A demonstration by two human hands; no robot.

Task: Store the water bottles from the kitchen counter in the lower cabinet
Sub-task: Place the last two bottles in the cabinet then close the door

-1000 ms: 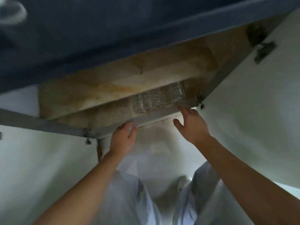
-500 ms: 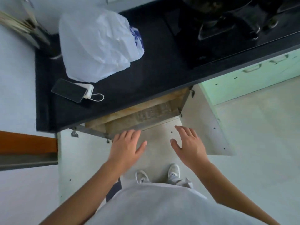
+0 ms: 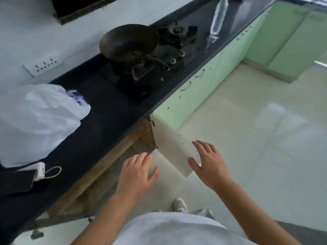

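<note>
My left hand point(image 3: 137, 171) hangs in front of the open lower cabinet point(image 3: 109, 161), fingers straight and close together, thumb out, holding nothing. My right hand point(image 3: 209, 165) is spread wide at the free edge of the open cabinet door point(image 3: 169, 144); I cannot tell whether it touches the door. The cabinet's inside is too dim and blurred to make out. On the black counter point(image 3: 109, 106) above lie a power bank point(image 3: 39, 169) and a white plastic bag point(image 3: 39, 121). Farther along, a wok point(image 3: 129, 41) sits on the gas hob point(image 3: 177, 32). Beyond it, one clear water bottle point(image 3: 218, 16) is on the counter, blurred.
</note>
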